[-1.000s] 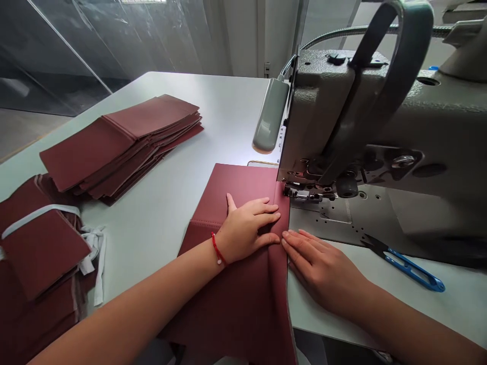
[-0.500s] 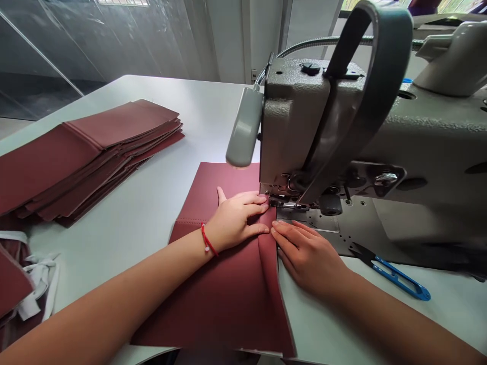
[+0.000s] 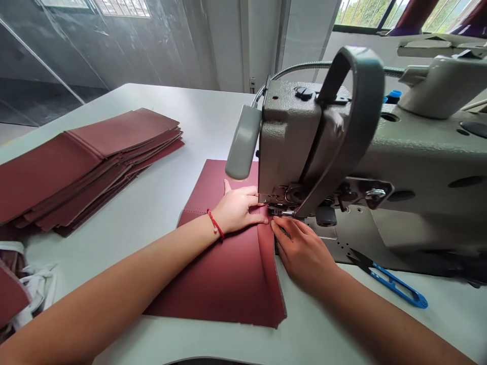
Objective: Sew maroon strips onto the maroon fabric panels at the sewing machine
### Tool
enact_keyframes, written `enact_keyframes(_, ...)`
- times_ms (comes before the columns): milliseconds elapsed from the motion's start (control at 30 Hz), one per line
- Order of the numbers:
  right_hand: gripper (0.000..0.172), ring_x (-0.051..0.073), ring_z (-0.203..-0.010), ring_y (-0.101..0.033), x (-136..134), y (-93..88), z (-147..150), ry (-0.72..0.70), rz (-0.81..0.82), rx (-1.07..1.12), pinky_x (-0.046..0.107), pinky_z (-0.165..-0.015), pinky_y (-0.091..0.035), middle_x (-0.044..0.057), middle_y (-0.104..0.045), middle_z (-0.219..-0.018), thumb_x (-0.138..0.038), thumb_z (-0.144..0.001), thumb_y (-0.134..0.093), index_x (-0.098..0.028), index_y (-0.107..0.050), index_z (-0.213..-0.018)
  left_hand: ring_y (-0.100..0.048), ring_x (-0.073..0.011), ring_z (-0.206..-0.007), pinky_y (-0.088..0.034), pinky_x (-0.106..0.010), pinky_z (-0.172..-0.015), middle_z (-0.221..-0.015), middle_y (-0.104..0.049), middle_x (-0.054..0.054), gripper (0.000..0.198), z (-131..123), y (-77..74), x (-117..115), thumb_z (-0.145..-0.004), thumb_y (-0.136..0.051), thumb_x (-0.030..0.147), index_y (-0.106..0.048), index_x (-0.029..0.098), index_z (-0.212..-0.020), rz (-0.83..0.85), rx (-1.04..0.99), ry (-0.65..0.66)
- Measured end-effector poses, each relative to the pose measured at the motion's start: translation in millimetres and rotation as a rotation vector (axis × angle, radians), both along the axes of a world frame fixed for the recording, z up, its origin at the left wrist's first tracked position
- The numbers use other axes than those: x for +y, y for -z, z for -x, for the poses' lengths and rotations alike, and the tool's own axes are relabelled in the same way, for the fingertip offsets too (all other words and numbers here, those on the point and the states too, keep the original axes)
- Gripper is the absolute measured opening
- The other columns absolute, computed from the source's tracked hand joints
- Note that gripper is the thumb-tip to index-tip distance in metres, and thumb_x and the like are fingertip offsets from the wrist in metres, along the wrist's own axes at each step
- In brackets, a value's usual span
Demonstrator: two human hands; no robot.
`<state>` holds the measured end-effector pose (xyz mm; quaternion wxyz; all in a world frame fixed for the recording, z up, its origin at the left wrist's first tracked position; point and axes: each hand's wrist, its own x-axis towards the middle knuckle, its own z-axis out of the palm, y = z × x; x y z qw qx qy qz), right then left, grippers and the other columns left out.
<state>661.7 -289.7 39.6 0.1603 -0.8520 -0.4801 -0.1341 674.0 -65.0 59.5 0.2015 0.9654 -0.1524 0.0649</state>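
A dark red leather-like panel (image 3: 224,279) lies flat on the table, its right edge folded over and running under the head of a grey sewing machine (image 3: 291,132). My left hand (image 3: 239,205), with a red string bracelet at the wrist, rests on the panel, fingers spread and tips close to the presser foot (image 3: 281,212). On the other side, my right hand (image 3: 300,243) pinches the folded edge between thumb and fingers just in front of the foot. The needle area is partly hidden by the machine head and my fingertips.
Blue-handled thread snips (image 3: 397,286) lie right of my right hand. A stack of similar red panels (image 3: 91,162) sits at the left on the white table (image 3: 205,119). More red pieces with white strips (image 3: 36,284) lie at the lower left edge.
The panel has moved away from me, further under the machine, and its near edge sits higher in view. Both hands stay beside the foot; the camera has tilted up a little.
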Motion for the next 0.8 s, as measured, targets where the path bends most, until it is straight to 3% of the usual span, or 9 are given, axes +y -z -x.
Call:
enact_keyframes(133,0.034,0.03,-0.105,-0.059,-1,-2.2,9,0.021,0.008,-0.069,0.045,-0.092,-0.052,0.018,-0.061,-0.115,-0.009,-0.094,-0.041,-0.004,-0.061,-0.12,-0.059,-0.0239,-0.101,-0.045,-0.042,-0.093,-0.104,-0.068,-0.006,0.025,10,-5.5,-12,-0.092,-0.055,0.039,-0.071,0.022,-0.101,-0.134,-0.001,0.056)
enact_keyframes(267,0.035,0.028,-0.1,-0.062,-12,-6.5,47,-0.055,-0.002,-0.117,0.043,-0.088,-0.056,0.017,-0.064,-0.113,-0.006,-0.093,-0.037,-0.007,-0.063,-0.116,-0.06,-0.0202,-0.079,-0.05,-0.034,-0.074,-0.082,-0.064,-0.008,0.037,58,-21.0,-36,-0.098,-0.037,0.024,-0.071,0.015,-0.087,-0.205,0.045,0.139)
enact_keyframes(333,0.034,0.026,-0.105,-0.062,-21,-7.8,71,-0.098,-0.036,-0.06,0.04,-0.092,-0.056,0.016,-0.065,-0.116,-0.009,-0.095,-0.038,-0.008,-0.062,-0.118,-0.059,-0.0203,-0.075,-0.052,-0.033,-0.071,-0.077,-0.061,-0.007,0.034,90,-29.4,-47,-0.095,-0.047,0.037,-0.07,0.014,-0.085,-0.126,0.084,0.192)
enact_keyframes(400,0.034,0.025,-0.11,-0.061,-30,-7.1,90,-0.112,-0.093,0.046,0.036,-0.095,-0.055,0.015,-0.064,-0.12,-0.011,-0.096,-0.04,-0.009,-0.06,-0.124,-0.06,-0.0223,-0.078,-0.054,-0.035,-0.072,-0.081,-0.062,-0.008,0.045,117,-33.8,-56,-0.081,-0.064,0.055,-0.068,0.012,-0.092,-0.043,0.1,0.179)
enact_keyframes(467,0.039,0.022,-0.113,-0.06,-38,-3.5,100,-0.102,-0.155,0.137,0.034,-0.095,-0.055,0.015,-0.062,-0.124,-0.009,-0.094,-0.04,-0.009,-0.057,-0.129,-0.062,-0.0229,-0.081,-0.057,-0.036,-0.074,-0.091,-0.062,-0.01,0.054,137,-31.6,-62,-0.072,-0.074,0.053,-0.065,0.01,-0.104,0.014,0.097,0.099)
enact_keyframes(533,0.045,0.021,-0.114,-0.06,-44,2.2,104,-0.085,-0.204,0.182,0.033,-0.095,-0.055,0.014,-0.062,-0.125,-0.004,-0.09,-0.039,-0.011,-0.057,-0.131,-0.063,-0.02,-0.081,-0.057,-0.034,-0.074,-0.096,-0.062,-0.01,0.039,151,-23.5,-68,-0.079,-0.071,0.034,-0.062,0.012,-0.111,0.061,0.067,-0.002)
enact_keyframes(633,0.052,0.022,-0.114,-0.06,-47,9.5,102,-0.078,-0.248,0.188,0.036,-0.096,-0.056,0.011,-0.064,-0.122,0.001,-0.084,-0.039,-0.015,-0.061,-0.128,-0.061,-0.0153,-0.071,-0.056,-0.028,-0.064,-0.088,-0.06,-0.006,0.021,163,-9.8,-75,-0.085,-0.056,0.016,-0.062,0.015,-0.105,0.11,-0.011,-0.112)
enact_keyframes(800,0.055,0.022,-0.112,-0.061,-47,11.2,98,-0.14,-0.271,0.243,0.037,-0.094,-0.056,0.008,-0.067,-0.117,0.004,-0.079,-0.041,-0.017,-0.064,-0.124,-0.057,-0.0119,-0.062,-0.053,-0.022,-0.057,-0.079,-0.058,-0.003,0.015,170,-3.7,-79,-0.087,-0.05,0.013,-0.062,0.017,-0.096,0.113,-0.081,-0.152)
